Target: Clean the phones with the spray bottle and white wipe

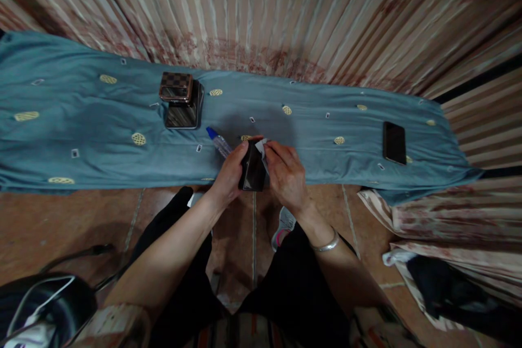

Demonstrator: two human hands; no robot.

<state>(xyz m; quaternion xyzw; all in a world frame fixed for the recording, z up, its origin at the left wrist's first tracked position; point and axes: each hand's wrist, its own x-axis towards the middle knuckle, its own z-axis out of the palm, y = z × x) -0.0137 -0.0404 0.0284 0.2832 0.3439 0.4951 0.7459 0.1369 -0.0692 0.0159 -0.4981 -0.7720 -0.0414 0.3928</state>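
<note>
My left hand point(230, 174) grips a black phone point(253, 169) by its left edge, screen up, just above the near edge of the blue cloth point(81, 136). On the phone's top right corner my right hand point(285, 171) presses a small white wipe point(262, 148). A silver bangle point(326, 243) circles my right wrist. Lying on the cloth just left of my left hand is a small clear bottle with a blue cap point(218, 141).
A second black phone point(394, 142) lies on the cloth at the right. A checkered case sits on top of another phone point(181, 100) at the back left. A striped curtain point(285, 11) hangs behind. A dark bag point(44, 304) is on the tiled floor at lower left.
</note>
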